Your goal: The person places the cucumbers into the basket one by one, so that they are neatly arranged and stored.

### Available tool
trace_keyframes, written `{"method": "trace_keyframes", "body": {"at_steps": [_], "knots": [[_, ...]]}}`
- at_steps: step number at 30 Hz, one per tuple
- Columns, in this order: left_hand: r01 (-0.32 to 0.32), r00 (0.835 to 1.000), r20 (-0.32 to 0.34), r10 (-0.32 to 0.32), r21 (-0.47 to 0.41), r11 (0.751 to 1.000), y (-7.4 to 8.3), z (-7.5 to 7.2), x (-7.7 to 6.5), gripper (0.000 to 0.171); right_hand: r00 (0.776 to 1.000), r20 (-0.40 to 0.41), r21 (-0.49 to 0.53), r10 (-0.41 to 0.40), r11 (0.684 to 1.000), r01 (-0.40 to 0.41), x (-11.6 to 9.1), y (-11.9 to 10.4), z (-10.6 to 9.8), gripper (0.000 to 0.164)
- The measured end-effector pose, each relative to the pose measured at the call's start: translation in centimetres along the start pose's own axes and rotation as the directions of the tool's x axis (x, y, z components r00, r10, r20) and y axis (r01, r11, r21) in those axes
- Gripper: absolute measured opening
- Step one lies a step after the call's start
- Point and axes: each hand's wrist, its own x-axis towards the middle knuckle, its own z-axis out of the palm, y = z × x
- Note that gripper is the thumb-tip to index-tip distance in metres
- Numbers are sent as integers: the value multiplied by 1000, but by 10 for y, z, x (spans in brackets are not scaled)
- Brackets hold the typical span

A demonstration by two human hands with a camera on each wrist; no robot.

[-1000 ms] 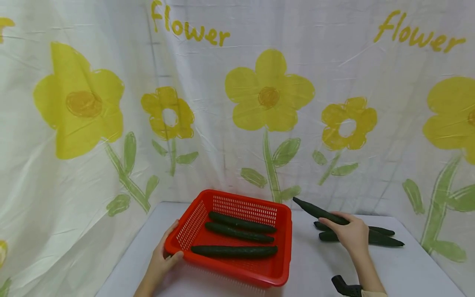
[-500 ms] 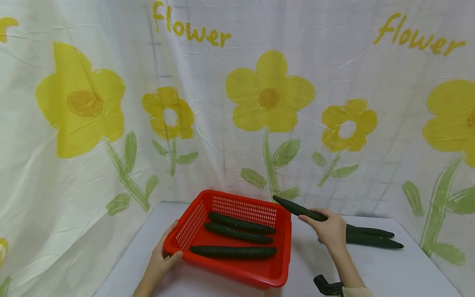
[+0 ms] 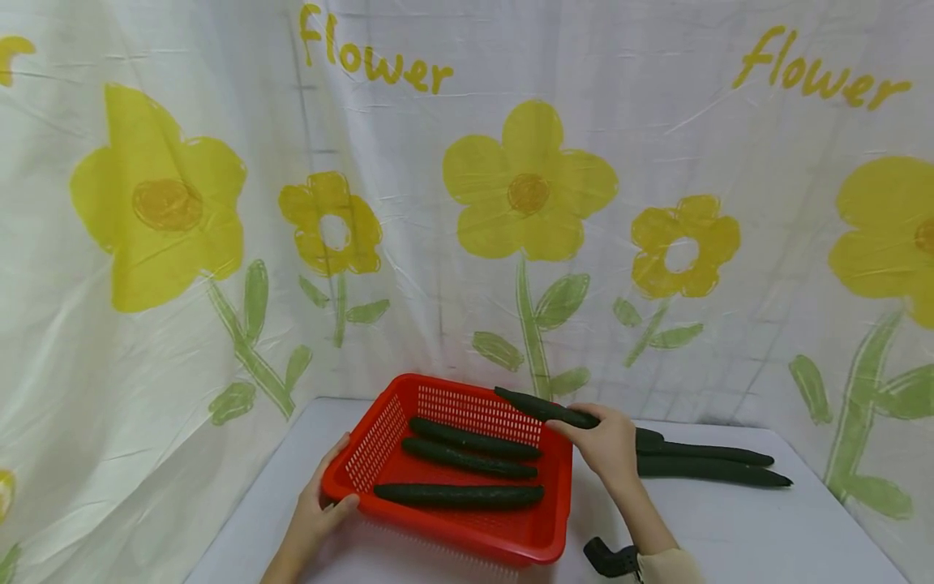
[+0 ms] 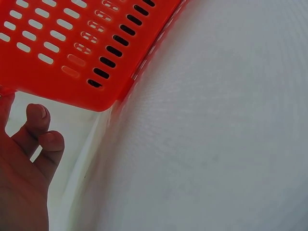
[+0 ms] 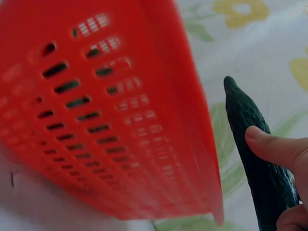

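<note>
A red plastic basket (image 3: 560, 495) with slotted walls stands on the table, and three dark green cucumbers (image 3: 460, 495) lie lengthwise inside it. My left hand (image 3: 314, 515) holds the basket's left front corner, thumb at the rim and fingers along the side. In the left wrist view, curled fingers (image 4: 38, 120) show below the basket's edge. My right hand (image 3: 607, 444) grips another cucumber (image 3: 536, 405) around its middle. Its narrow tip overlaps the basket's back right corner in the head view. The right wrist view shows the thumb (image 5: 269, 144) pressed along that cucumber, beside the basket's wall.
Two more cucumbers (image 3: 715, 469) lie side by side on the white table (image 3: 759, 527), right of the basket. Behind the table hangs a white curtain (image 3: 409, 324) printed with yellow flowers. A black device (image 3: 611, 558) is strapped to the right wrist.
My right hand has carried its cucumber leftward, from above the two on the table to the basket's back right rim. The left hand and basket have stayed in place.
</note>
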Motion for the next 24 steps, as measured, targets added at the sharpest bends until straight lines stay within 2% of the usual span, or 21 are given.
{"method": "trace_keyframes", "body": {"at_steps": [4,11,18,24], "knots": [[-27,1000,7,28,-12,1000,2,1,0,85,999,-4,5,-46,999,46,-1,-12,10,49],[-16,1000,7,16,-31,999,3,1,-3,86,998,31,14,-57,998,57,-5,-31,23,42],[-37,999,13,37,-38,999,0,1,-3,86,996,80,27,-26,999,24,-6,-41,20,45],[-21,1000,13,21,-33,999,0,0,-1,86,996,83,40,-45,998,41,-2,-48,19,44]]}}
